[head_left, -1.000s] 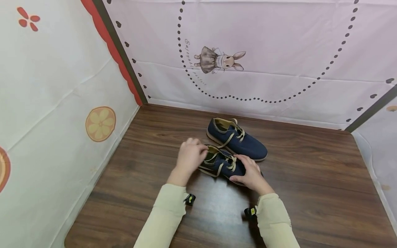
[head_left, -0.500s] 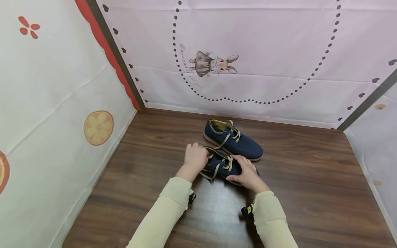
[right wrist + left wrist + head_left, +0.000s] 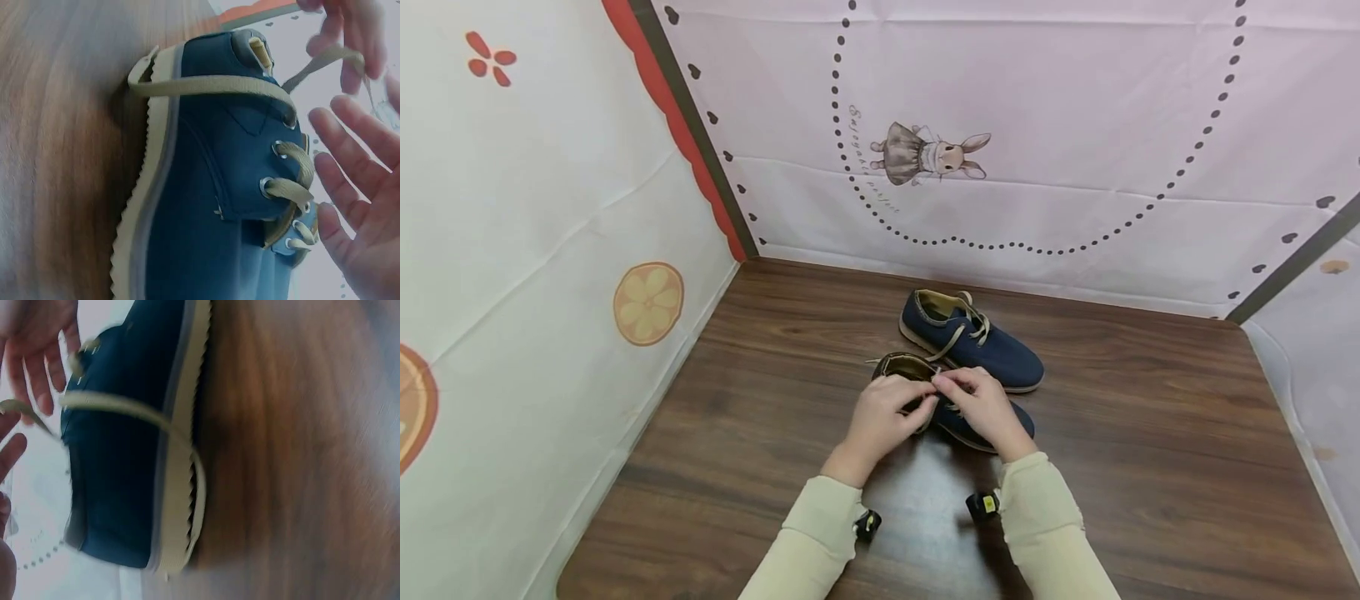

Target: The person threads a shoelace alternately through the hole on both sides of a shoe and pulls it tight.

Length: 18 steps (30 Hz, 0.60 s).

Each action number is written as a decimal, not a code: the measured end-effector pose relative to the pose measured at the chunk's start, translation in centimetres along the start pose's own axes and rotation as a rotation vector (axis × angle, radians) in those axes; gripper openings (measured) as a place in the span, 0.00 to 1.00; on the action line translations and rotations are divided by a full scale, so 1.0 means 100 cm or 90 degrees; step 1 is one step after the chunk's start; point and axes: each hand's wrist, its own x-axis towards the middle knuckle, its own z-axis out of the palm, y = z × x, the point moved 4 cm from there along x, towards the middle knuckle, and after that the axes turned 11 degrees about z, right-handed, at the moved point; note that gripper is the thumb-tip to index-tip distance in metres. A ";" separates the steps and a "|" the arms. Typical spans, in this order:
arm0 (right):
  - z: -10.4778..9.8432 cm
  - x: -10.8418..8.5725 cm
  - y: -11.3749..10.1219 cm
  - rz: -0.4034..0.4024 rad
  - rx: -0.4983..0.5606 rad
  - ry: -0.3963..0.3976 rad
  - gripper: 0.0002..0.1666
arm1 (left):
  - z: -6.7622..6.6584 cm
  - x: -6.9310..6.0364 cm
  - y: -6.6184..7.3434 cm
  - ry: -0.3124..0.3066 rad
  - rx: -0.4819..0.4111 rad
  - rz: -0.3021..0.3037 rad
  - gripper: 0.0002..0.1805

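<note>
A navy lace-up shoe [image 3: 972, 425] with a beige sole lies nearest me, its opening to the left. My left hand [image 3: 883, 421] is over the opening and pinches one end of its beige shoelace [image 3: 322, 62]. My right hand [image 3: 988, 408] meets it above the tongue, thumb and forefinger closed at the lace's tip; its other fingers spread loosely in the right wrist view. The other lace end [image 3: 119, 403] hangs down the shoe's side over the sole. The fingertips partly hide the pinch in the head view.
The matching navy shoe [image 3: 992, 350] sits just behind, its laces loose. Both are on a dark wooden tabletop [image 3: 1150, 433]. A pink printed cloth wall [image 3: 1075, 125] stands at the back and a white one [image 3: 550, 208] on the left.
My left hand has come from the shoe's heel end rightward to the tongue, drawing a lace. My right hand has left the toe area and joined it there, fingertips now together.
</note>
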 end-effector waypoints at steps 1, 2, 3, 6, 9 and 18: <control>0.000 0.000 0.000 0.006 0.011 0.007 0.15 | 0.003 -0.001 0.002 -0.002 -0.017 0.001 0.06; 0.000 0.001 0.002 0.013 0.031 0.010 0.14 | 0.006 -0.001 0.003 -0.006 -0.033 -0.007 0.06; 0.000 0.001 0.003 0.021 0.068 0.011 0.14 | 0.008 -0.001 0.003 -0.009 -0.050 -0.026 0.06; -0.004 0.001 0.010 0.043 0.232 0.026 0.15 | 0.010 0.003 -0.005 -0.020 -0.074 -0.120 0.08; -0.010 0.000 0.017 0.066 0.350 0.048 0.16 | 0.017 0.011 -0.021 -0.096 -0.022 -0.191 0.11; -0.010 0.001 0.021 0.109 0.098 0.072 0.11 | 0.050 0.025 -0.053 -0.339 0.032 -0.220 0.11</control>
